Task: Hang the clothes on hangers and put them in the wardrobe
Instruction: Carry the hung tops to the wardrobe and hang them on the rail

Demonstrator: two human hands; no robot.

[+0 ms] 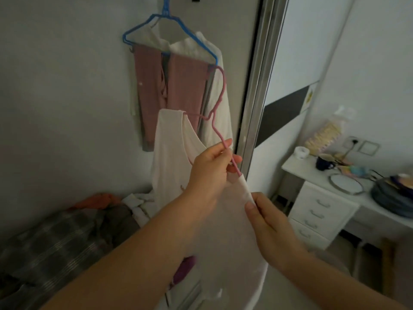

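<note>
Hands (pixel 210 168) over half-hidden pink hanger (pixel 220 90)

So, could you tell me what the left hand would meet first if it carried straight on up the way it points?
Probably the white shirt hanging behind the pink hanger that the left hand grips; depth is unclear.

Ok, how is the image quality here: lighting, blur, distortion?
Head view: dim, flat light without glare; wide-angle bend in the door frame; desk clutter at right soft and smeared; pink hanger and both hands, left hand, right hand, reasonably sharp.
</note>
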